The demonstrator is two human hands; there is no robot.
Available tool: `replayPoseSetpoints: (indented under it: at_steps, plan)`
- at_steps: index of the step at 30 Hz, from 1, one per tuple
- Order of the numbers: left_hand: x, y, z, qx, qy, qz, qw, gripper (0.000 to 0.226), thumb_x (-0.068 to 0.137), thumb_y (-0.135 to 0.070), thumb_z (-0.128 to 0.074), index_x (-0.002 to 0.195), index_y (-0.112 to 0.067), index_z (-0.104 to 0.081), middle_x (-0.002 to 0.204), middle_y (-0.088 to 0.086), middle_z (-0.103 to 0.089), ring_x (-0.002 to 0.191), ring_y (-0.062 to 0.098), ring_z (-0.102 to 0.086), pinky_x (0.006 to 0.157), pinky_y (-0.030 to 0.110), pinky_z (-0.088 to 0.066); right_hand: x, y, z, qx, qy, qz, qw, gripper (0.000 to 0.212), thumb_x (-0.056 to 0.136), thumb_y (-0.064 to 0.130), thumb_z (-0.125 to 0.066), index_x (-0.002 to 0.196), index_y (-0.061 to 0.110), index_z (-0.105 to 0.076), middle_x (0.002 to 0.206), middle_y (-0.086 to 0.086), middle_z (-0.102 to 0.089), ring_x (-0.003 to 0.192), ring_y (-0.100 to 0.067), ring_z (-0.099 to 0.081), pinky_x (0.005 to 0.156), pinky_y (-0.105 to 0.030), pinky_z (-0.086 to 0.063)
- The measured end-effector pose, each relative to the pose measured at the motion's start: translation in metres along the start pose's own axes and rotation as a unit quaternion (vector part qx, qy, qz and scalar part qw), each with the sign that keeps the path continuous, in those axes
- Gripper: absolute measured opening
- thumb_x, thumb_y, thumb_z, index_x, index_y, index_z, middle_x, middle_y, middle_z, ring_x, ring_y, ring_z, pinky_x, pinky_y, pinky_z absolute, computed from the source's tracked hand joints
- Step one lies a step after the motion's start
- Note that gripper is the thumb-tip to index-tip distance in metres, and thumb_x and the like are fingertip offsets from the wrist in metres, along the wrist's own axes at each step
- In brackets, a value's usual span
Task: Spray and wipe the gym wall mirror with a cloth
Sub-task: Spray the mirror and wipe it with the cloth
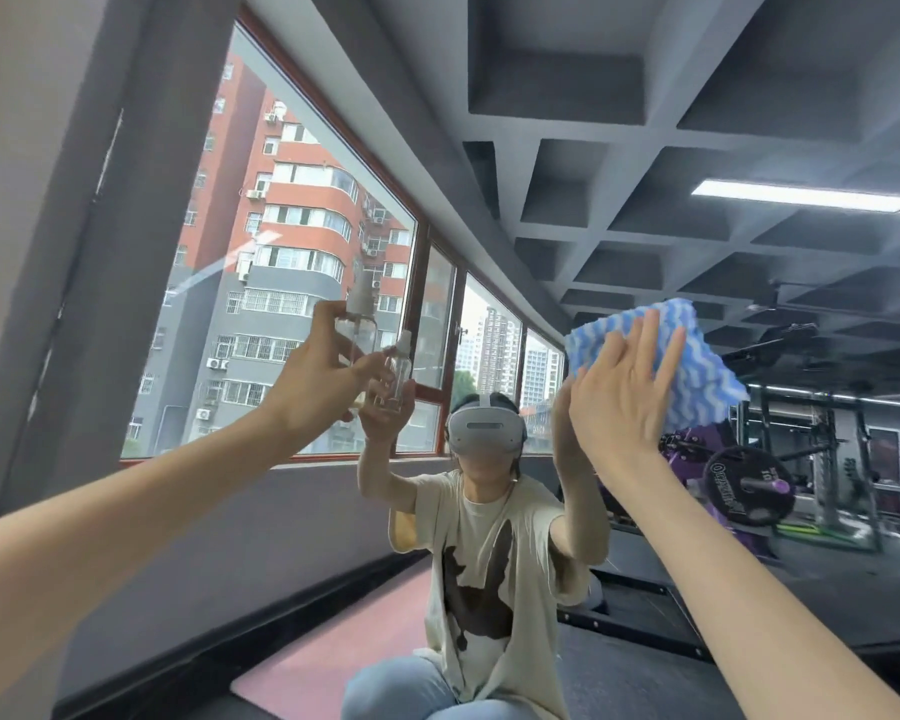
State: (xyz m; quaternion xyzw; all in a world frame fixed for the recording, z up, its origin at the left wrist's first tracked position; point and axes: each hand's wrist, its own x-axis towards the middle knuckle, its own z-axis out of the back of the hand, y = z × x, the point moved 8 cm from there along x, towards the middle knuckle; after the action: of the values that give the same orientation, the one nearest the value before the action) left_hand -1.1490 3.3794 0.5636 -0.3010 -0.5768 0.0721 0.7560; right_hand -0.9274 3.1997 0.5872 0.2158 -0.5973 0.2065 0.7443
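Spray bottle [358,330] upright, cap up — left hand [317,380] holds it

Red-framed wide glass window [421,283] showing red-and-grey high-rise apartment block [302,210], dark grey coffered concrete ceiling [619,163] with white rectangular strip light [801,194], black round weight plate [747,485] on purple gym machine [689,444], pink floor mat [333,662] lower centre.

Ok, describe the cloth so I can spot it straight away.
Start at the wall mirror that fills the view and look right of centre. There the right hand presses the cloth flat against the glass with straight fingers. It is the only thing with blue and white wavy stripes; the spray bottle in the left hand is clear.
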Motion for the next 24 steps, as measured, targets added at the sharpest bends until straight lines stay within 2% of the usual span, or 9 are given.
replayPoseSetpoints:
  at_steps: [5,9,12,14,16,18,21,23,24]
  plan:
    - [-0.001,0.014,0.006,0.016,0.003,0.006,1.000,0.044,0.093,-0.019,-0.060,0.128,-0.019,-0.032,0.090,-0.002,-0.051,0.076,0.016,-0.060,0.052,0.028,-0.052,0.009,-0.030,-0.006,0.242,-0.021,-0.134,0.961,0.021,0.102,0.027,-0.038,0.099,0.011,-0.052,0.158,-0.010,-0.019,0.149,-0.039,0.003,0.116,-0.061,0.005]
    - [0.005,0.019,0.008,0.011,-0.002,0.015,1.000,0.044,0.093,-0.019,-0.060,0.128,-0.019,-0.032,0.089,-0.002,-0.052,0.078,0.016,-0.061,0.055,0.032,-0.054,0.020,-0.008,-0.009,0.262,-0.079,-0.178,0.945,0.029,0.102,0.035,-0.040,0.107,0.008,-0.049,0.157,-0.013,-0.022,0.148,-0.036,-0.010,0.118,-0.057,-0.002]
    - [0.011,0.015,0.008,0.001,-0.009,0.008,1.000,0.042,0.093,-0.021,-0.060,0.124,-0.022,-0.032,0.089,-0.001,-0.052,0.079,0.018,-0.062,0.056,0.033,-0.054,0.007,0.092,-0.006,0.284,-0.029,0.060,0.956,0.055,0.100,0.046,-0.039,0.144,0.018,-0.023,0.144,-0.013,-0.041,0.133,-0.030,-0.040,0.115,-0.048,-0.025]
    - [0.015,0.014,0.009,-0.021,-0.020,0.009,1.000,0.040,0.092,-0.023,-0.061,0.122,-0.022,-0.034,0.089,0.001,-0.053,0.078,0.020,-0.062,0.054,0.032,-0.052,-0.045,0.181,-0.018,0.162,0.072,0.334,0.926,0.066,0.101,0.046,-0.036,0.155,0.019,-0.009,0.161,-0.008,-0.019,0.149,-0.026,-0.014,0.121,-0.047,-0.005]
    - [0.017,0.013,0.007,-0.024,-0.020,0.007,0.999,0.040,0.092,-0.022,-0.062,0.122,-0.023,-0.036,0.090,0.002,-0.054,0.077,0.021,-0.061,0.053,0.031,-0.051,-0.076,0.208,-0.028,0.057,0.076,0.484,0.870,0.066,0.101,0.051,-0.028,0.156,0.018,-0.012,0.164,-0.005,-0.005,0.151,-0.023,0.005,0.119,-0.047,0.015]
    - [0.018,0.009,0.004,-0.017,-0.007,-0.002,1.000,0.041,0.092,-0.022,-0.062,0.123,-0.022,-0.035,0.089,0.000,-0.053,0.076,0.020,-0.061,0.054,0.033,-0.052,-0.027,0.164,-0.028,0.045,0.012,0.366,0.929,0.068,0.100,0.058,-0.016,0.157,0.023,-0.004,0.163,-0.004,0.009,0.151,-0.022,0.009,0.117,-0.048,0.018]
    - [0.021,0.003,0.002,-0.012,0.005,-0.013,1.000,0.046,0.091,-0.024,-0.062,0.127,-0.021,-0.033,0.091,0.000,-0.054,0.079,0.019,-0.063,0.056,0.035,-0.055,0.037,0.036,-0.021,0.096,-0.057,0.017,0.994,0.071,0.096,0.062,-0.002,0.156,0.023,0.001,0.164,-0.005,0.007,0.151,-0.026,0.003,0.119,-0.052,0.004]
    - [0.023,0.001,-0.002,-0.019,0.010,-0.013,1.000,0.047,0.091,-0.024,-0.062,0.128,-0.021,-0.033,0.093,0.001,-0.054,0.082,0.021,-0.064,0.057,0.034,-0.055,0.024,0.024,-0.025,0.102,-0.042,-0.027,0.993,0.071,0.096,0.061,0.001,0.156,0.023,0.000,0.164,-0.004,0.006,0.151,-0.026,0.003,0.119,-0.055,0.000]
    - [0.023,0.000,-0.006,-0.026,0.013,-0.012,1.000,0.045,0.091,-0.024,-0.062,0.126,-0.022,-0.034,0.093,0.001,-0.054,0.083,0.021,-0.064,0.057,0.034,-0.055,0.005,0.042,-0.024,0.112,-0.043,0.029,0.992,0.069,0.098,0.059,-0.001,0.156,0.023,-0.003,0.165,-0.003,0.004,0.151,-0.025,0.002,0.119,-0.055,0.000]
